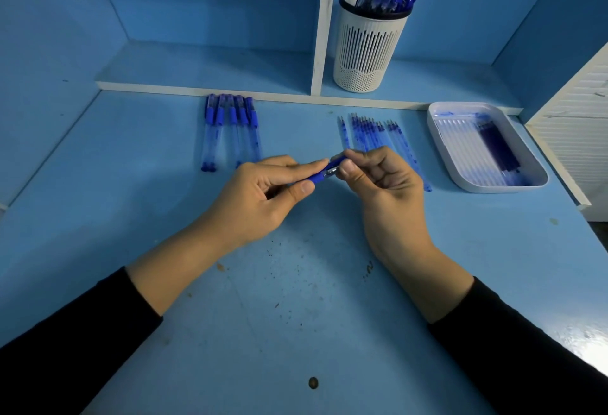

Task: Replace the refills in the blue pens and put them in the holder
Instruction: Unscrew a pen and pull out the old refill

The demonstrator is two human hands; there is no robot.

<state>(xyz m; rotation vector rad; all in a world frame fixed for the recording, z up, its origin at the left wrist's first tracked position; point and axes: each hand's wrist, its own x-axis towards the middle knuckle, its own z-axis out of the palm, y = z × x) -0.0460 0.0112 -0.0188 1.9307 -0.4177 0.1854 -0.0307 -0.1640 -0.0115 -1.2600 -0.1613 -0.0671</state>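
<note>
A blue pen (324,174) is held above the middle of the blue desk. My left hand (266,197) grips its barrel by the blue grip section. My right hand (383,184) pinches the tip end, where a metal part shows between the fingers. Several blue pens (230,128) lie in a row at the back left. Loose refills (375,135) lie side by side behind my right hand. A white slatted holder (365,52) with several blue pens in it stands on the shelf.
A white tray (441,148) holding several refills sits at the right of the desk. A white divider (324,23) splits the shelf. A white slatted panel (579,118) stands at the far right. A small dark spot (313,382) marks the desk front.
</note>
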